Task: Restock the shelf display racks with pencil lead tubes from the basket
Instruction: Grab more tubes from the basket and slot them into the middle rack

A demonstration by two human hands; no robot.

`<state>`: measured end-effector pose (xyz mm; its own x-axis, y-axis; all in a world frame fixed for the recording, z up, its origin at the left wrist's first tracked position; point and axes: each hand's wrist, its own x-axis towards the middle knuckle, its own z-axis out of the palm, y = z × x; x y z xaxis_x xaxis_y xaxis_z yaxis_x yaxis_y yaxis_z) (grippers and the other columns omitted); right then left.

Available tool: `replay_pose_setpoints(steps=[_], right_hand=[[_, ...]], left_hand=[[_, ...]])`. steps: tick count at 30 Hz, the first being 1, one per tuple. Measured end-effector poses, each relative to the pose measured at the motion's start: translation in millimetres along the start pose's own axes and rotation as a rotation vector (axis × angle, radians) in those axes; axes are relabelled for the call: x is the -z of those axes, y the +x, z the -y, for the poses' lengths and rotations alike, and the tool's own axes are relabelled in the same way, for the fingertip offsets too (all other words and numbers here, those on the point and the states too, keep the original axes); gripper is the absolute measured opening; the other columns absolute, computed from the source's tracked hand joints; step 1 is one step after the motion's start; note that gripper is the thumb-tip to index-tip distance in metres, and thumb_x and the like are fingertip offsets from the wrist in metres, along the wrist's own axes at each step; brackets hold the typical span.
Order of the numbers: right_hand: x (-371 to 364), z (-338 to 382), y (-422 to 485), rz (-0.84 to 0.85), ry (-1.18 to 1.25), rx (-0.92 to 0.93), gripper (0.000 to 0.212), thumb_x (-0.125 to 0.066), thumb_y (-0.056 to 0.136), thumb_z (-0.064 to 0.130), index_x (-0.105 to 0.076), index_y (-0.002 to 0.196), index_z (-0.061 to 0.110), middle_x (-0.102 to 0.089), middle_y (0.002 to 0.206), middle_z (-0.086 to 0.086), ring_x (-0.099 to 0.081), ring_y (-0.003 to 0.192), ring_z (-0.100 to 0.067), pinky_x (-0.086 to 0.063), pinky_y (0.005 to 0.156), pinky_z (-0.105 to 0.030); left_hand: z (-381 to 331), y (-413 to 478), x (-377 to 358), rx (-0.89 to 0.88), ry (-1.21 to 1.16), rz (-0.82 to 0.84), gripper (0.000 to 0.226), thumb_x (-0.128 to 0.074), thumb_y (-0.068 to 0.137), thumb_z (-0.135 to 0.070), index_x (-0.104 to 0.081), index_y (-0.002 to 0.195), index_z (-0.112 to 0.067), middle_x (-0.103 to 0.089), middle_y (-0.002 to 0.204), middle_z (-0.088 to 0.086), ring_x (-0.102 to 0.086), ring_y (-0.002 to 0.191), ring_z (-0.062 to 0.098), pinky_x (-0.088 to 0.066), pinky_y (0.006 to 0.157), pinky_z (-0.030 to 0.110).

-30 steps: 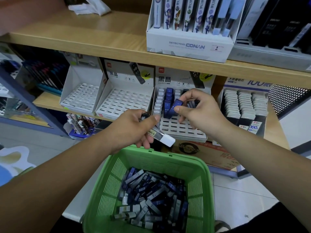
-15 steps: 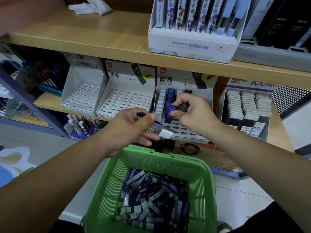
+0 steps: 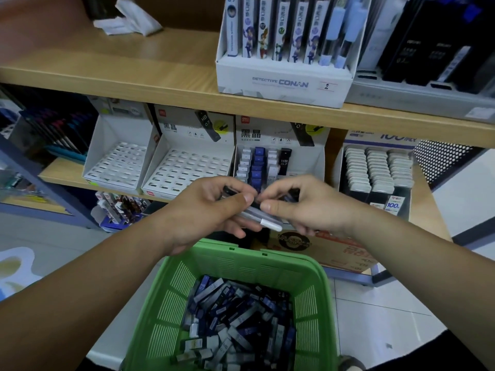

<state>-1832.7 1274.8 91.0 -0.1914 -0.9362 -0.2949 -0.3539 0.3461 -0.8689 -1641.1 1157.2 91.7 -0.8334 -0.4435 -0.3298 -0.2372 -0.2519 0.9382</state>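
A green basket [image 3: 318,279] in front of me holds several loose pencil lead tubes [image 3: 235,317], dark blue, black and grey. My left hand [image 3: 209,212] grips a small bundle of tubes [image 3: 263,220] just above the basket's far rim; one white cap sticks out to the right. My right hand [image 3: 310,210] meets it, thumb and fingers curled and pinching at the bundle's upper end. Behind the hands, a white display rack [image 3: 308,159] on the lower shelf is partly filled with rows of grey, blue and black tubes. Its lower rows are hidden by my hands.
Two empty white racks [image 3: 187,167] [image 3: 120,162] stand left of the partly filled one. A full box of grey-capped items [image 3: 375,167] is on the right. The upper wooden shelf [image 3: 160,84] carries a Conan pen box [image 3: 284,84]. A cardboard box [image 3: 345,253] sits below.
My right hand set a blue tube into the rack, then drew back down to the bundle in my left hand. My left hand shifted slightly right with its tubes.
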Motion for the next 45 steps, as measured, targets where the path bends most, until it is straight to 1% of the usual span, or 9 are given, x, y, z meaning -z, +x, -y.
replay_pose_setpoints(steps=[6, 10, 15, 19, 25, 31, 36, 40, 45], right_hand=[[22.5, -16.2, -11.0, -0.065, 0.088, -0.132, 0.021, -0.082, 0.088, 0.025, -0.074, 0.108, 0.024, -0.064, 0.069, -0.01, -0.049, 0.055, -0.025, -0.037, 0.047, -0.03], [28.0, -21.8, -18.0, -0.112, 0.166, -0.101, 0.019, -0.081, 0.088, 0.019, -0.072, 0.104, 0.015, -0.076, 0.08, -0.009, -0.051, 0.052, -0.021, -0.036, 0.045, -0.027], [32.1, -26.1, -23.8, -0.129, 0.011, -0.104, 0.02, -0.084, 0.086, 0.026, -0.073, 0.098, 0.015, -0.059, 0.049, 0.007, -0.049, 0.045, -0.016, -0.039, 0.045, -0.026], [28.1, -20.9, -23.2, -0.138, 0.009, -0.017, 0.012, -0.079, 0.09, 0.027, -0.077, 0.098, 0.018, -0.066, 0.07, 0.002, -0.05, 0.043, -0.011, -0.04, 0.044, -0.023], [29.5, -16.5, -16.2, -0.138, 0.093, -0.044, 0.016, -0.072, 0.096, 0.033, -0.071, 0.098, 0.016, -0.056, 0.052, -0.011, -0.045, 0.035, -0.015, -0.037, 0.043, -0.023], [24.8, -15.9, -10.1, -0.237, 0.471, 0.008, 0.024, -0.063, 0.102, 0.01, -0.062, 0.125, 0.016, -0.078, 0.092, -0.016, -0.055, 0.046, -0.019, -0.036, 0.04, -0.026], [19.0, -14.8, -4.7, -0.275, 0.673, -0.019, 0.021, -0.064, 0.099, 0.006, -0.053, 0.117, 0.005, -0.077, 0.101, -0.021, -0.055, 0.054, -0.027, -0.034, 0.04, -0.025], [31.4, -14.1, -8.9, -0.181, 0.677, 0.038, 0.028, -0.062, 0.099, 0.003, -0.058, 0.125, 0.012, -0.076, 0.11, -0.021, -0.055, 0.054, -0.022, -0.032, 0.041, -0.025], [46.8, -18.9, -14.5, -0.038, 0.552, 0.134, 0.039, -0.057, 0.099, -0.002, -0.062, 0.135, 0.015, -0.072, 0.12, -0.021, -0.055, 0.056, -0.019, -0.033, 0.042, -0.026]], left_hand=[[-0.3, 13.1, -17.2, 0.019, 0.022, -0.028, 0.016, -0.065, 0.099, -0.011, -0.064, 0.115, -0.006, -0.077, 0.103, 0.018, -0.077, 0.095, 0.036, -0.062, 0.06, 0.025], [1.5, 20.3, -20.5, 0.024, 0.008, -0.091, 0.01, -0.065, 0.099, -0.014, -0.062, 0.101, -0.004, -0.077, 0.094, 0.016, -0.077, 0.093, 0.036, -0.06, 0.057, 0.024], [4.4, 26.3, -29.1, -0.008, 0.093, -0.051, 0.015, -0.063, 0.1, -0.019, -0.061, 0.098, -0.004, -0.077, 0.096, 0.017, -0.078, 0.092, 0.034, -0.06, 0.057, 0.024], [5.9, 30.4, -31.7, -0.058, 0.262, -0.024, 0.018, -0.063, 0.102, -0.017, -0.063, 0.101, 0.001, -0.077, 0.087, 0.004, -0.078, 0.088, 0.03, -0.062, 0.061, 0.029], [3.5, 33.5, -33.5, -0.1, 0.273, -0.04, 0.016, -0.062, 0.102, -0.017, -0.067, 0.104, -0.003, -0.078, 0.099, 0.009, -0.079, 0.085, 0.03, -0.063, 0.061, 0.03], [9.8, 32.6, -39.4, 0.04, 0.299, 0.009, 0.018, -0.066, 0.1, -0.024, -0.073, 0.109, -0.009, -0.077, 0.104, 0.008, -0.079, 0.083, 0.03, -0.064, 0.064, 0.035], [13.3, 33.9, -45.4, 0.077, 0.224, 0.018, 0.023, -0.064, 0.101, -0.031, -0.073, 0.112, -0.013, -0.07, 0.123, 0.004, -0.078, 0.085, 0.034, -0.063, 0.065, 0.032], [10.2, 33.5, -40.4, 0.113, 0.134, 0.017, 0.024, -0.058, 0.105, -0.029, -0.067, 0.112, -0.008, -0.076, 0.107, 0.02, -0.076, 0.088, 0.043, -0.061, 0.062, 0.029], [6.0, 32.2, -33.7, 0.123, 0.086, 0.088, 0.023, -0.06, 0.102, -0.028, -0.07, 0.114, -0.011, -0.064, 0.13, 0.016, -0.076, 0.086, 0.042, -0.059, 0.059, 0.027]])
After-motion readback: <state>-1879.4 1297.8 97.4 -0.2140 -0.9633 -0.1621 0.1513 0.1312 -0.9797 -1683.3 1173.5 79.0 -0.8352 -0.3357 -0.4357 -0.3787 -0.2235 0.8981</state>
